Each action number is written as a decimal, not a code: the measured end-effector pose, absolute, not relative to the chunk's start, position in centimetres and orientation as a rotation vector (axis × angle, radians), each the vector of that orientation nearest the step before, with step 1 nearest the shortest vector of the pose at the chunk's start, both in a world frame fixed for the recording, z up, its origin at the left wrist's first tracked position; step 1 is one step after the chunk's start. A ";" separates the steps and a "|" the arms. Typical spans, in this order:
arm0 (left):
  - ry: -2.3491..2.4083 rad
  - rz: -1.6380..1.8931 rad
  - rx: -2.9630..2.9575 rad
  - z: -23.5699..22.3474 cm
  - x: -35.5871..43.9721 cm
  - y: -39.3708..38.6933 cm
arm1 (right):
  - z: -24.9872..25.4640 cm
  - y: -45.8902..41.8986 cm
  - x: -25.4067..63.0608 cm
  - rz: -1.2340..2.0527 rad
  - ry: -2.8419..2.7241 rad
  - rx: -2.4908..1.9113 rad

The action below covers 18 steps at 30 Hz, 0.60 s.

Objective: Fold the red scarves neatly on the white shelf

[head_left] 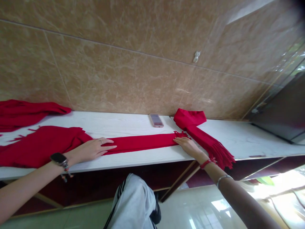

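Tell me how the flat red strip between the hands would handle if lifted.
The red strip would likely sag, as it looks like soft cloth lying flat. It is probably light, being thin against the white tabletop. Its fringe by the right hand may dangle.

Okay so the middle scarf (143, 142) runs lengthwise along the counter (119, 122), left fingers (108, 148) on its left end, right fingers (179, 140) on its right. Left front scarf (47, 143) lies just left of that (can't tell if the two join, a hand's in the way), with the rear scarf (28, 114) behind it, near the wall (119, 70). Phone (156, 120) sits behind the middle scarf, toward its right end. Right scarf (205, 136) stretches from near the wall to over the front edge. The wearer's leg (133, 200) is in front, below the counter.
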<state>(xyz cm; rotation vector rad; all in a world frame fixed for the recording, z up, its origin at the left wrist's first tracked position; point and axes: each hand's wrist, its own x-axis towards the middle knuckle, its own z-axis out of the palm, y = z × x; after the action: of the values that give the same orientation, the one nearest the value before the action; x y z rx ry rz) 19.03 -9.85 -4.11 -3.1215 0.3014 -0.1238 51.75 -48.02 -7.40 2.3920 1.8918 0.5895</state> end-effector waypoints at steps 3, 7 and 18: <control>0.388 -0.096 -3.079 -4.1 18.9 -10.1 | -7.7 -48.0 51.8 0.580 1.869 2.393; 0.466 -0.121 -3.043 -3.6 19.1 -10.2 | -6.7 -47.6 52.2 0.650 1.885 2.372; 0.610 -0.232 -3.075 -4.4 19.3 -12.1 | -8.1 -50.5 53.8 0.673 2.004 2.289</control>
<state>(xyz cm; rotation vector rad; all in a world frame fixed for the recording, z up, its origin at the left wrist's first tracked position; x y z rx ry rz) 19.28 -12.05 -4.37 -3.0745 0.6099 -0.2322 53.85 -50.54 -8.09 2.2892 2.0040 0.6730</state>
